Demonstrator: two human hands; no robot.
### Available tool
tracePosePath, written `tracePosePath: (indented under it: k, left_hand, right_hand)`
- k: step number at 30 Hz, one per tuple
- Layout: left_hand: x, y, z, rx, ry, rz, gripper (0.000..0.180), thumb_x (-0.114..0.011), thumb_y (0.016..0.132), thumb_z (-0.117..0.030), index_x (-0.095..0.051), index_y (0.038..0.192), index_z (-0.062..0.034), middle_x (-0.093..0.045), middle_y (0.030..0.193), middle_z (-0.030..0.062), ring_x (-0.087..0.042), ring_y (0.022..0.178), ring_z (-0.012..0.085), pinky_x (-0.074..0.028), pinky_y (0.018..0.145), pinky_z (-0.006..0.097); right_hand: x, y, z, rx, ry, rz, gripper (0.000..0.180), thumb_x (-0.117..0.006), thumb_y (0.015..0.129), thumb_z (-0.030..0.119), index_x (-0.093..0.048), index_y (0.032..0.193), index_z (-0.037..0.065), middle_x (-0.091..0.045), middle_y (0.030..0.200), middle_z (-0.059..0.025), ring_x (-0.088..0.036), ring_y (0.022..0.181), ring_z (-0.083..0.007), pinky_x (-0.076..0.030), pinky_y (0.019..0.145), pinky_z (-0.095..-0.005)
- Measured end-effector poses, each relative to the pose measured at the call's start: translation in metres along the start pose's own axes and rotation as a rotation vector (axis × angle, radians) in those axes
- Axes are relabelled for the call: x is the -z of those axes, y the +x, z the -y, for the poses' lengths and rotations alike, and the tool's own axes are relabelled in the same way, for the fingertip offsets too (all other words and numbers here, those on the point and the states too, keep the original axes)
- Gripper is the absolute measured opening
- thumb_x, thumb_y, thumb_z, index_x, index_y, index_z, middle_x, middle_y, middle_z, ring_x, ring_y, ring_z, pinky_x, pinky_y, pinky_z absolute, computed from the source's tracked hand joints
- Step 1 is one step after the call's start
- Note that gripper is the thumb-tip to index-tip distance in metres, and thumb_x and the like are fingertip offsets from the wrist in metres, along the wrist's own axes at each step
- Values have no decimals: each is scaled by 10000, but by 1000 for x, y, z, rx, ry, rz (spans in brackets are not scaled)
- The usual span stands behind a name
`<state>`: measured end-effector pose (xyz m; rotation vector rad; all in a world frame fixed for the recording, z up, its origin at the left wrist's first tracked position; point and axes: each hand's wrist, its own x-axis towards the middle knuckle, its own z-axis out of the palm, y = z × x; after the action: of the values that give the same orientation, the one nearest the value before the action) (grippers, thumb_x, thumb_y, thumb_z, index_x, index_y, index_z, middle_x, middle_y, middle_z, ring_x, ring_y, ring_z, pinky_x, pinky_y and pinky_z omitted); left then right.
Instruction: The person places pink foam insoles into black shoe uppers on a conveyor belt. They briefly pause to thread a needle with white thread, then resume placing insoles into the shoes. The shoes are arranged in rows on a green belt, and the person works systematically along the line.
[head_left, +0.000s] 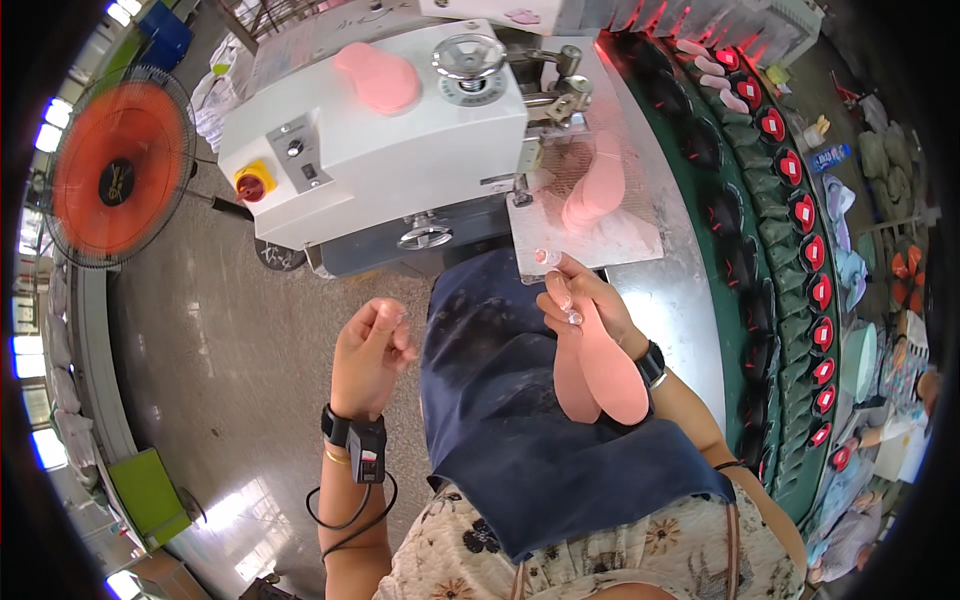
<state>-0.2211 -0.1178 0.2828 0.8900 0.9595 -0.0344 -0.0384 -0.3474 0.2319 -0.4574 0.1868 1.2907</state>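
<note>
In front of the navy apron, my right hand pinches a pair of pink insoles by their narrow ends, and their wide ends fan apart below. Some fingertips of this hand look wrapped in pale tape. My left hand is raised over the floor side with its fingers curled in, and I see nothing in it. Beyond my right hand, an overlapping row of pink insoles lies on the metal plate of a white machine. More pink insoles rest stacked on the machine's top.
A green conveyor with dark shoe parts and red round pieces runs along the right. An orange fan stands at the left. The machine carries a handwheel and a red-yellow switch. A cable loops from my left wrist device.
</note>
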Motion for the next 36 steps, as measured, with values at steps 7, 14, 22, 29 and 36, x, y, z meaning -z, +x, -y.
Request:
tracePosePath:
  k: [7,14,22,29,36]
  left_hand:
    - [68,-11,8,-65,-214,-158,193,-492,1036,-239,-569,1057,-64,-538,799,-22,-515,712,81,-406,603,198]
    - [114,-14,13,-124,-151,-304,238,-552,999,-147,-584,1210,-42,-667,991,46,-649,896,124,-538,770,227]
    - [181,-6,-21,-301,-157,-543,214,-538,1017,-256,-618,954,-68,-660,797,16,-646,747,107,-486,616,216]
    - [233,32,-79,-742,-148,-717,375,-490,1033,-365,-512,757,-111,-481,596,-41,-423,531,59,-366,525,210]
    - [277,178,-43,-717,705,-934,275,-565,912,-11,-619,1174,-73,-672,984,122,-632,828,204,-505,734,319]
  right_hand:
    - [-1,33,-18,-122,-192,-30,400,-431,935,63,-484,1329,23,-561,766,-20,-407,567,-59,-353,470,-193]
    - [-27,62,-37,-214,-404,-167,366,-431,974,112,-523,1321,41,-556,794,-19,-401,564,-57,-353,491,-209]
    - [5,71,-53,-269,-300,-258,371,-448,915,60,-514,1278,28,-577,797,-46,-418,576,-97,-364,476,-228]
    - [30,77,-57,-281,-219,-319,384,-447,859,27,-531,1233,32,-623,797,-62,-436,561,-116,-382,453,-252]
    - [39,76,-53,-276,-240,-402,389,-430,849,13,-564,1209,68,-644,786,-46,-452,545,-113,-379,435,-261]
